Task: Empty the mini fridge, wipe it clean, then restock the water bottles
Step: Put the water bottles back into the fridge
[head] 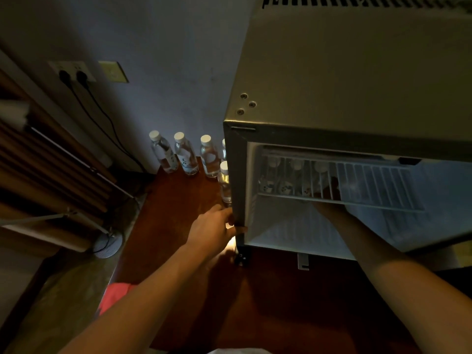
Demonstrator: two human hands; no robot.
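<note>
The mini fridge (332, 80) stands open on a dark red surface, its white inside lit. Several water bottles (286, 180) stand behind the wire shelf (370, 185) at the back left of the fridge. My right hand (329, 198) reaches in under that shelf; its fingers are hidden behind the wire, close to a bottle. My left hand (217, 226) rests against the fridge's left front edge, thumb on the frame. Several more bottles (185, 157) with white caps stand in a row outside, left of the fridge by the wall; one bottle (224, 182) stands nearer the fridge corner.
A red cloth (115, 295) lies at the near left edge of the surface. Two black plugs and cables (76, 77) hang from wall sockets at the left. A slatted wooden rack (38, 162) and a round grey object (108, 245) sit at the left.
</note>
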